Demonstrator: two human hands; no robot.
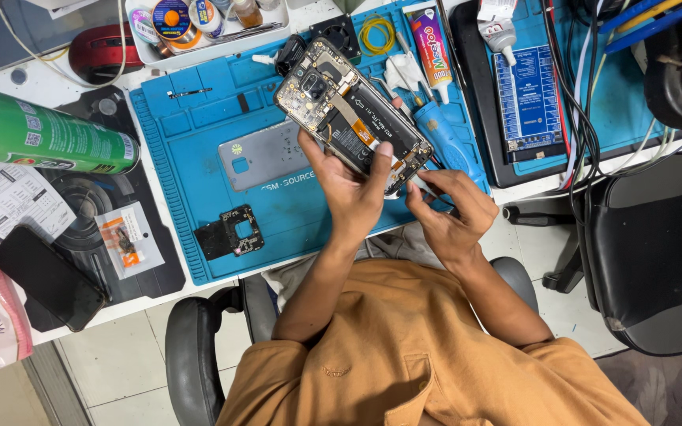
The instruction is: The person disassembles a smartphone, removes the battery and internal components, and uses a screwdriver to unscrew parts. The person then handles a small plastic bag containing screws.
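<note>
**Opened phone held above the blue mat**

Your left hand (353, 193) grasped the opened phone (349, 114) at its lower end, centre of the frame, tilted over the blue repair mat (191, 142); your thumb and fingers hid that lower edge; your right hand (447, 213) was pinched around a thin tool (420, 183) at the phone's lower right corner, its tip too small to make out; the grey back cover (266, 154) lay flat left of the phone; a green can (41, 138) was cut off at upper left.
</note>
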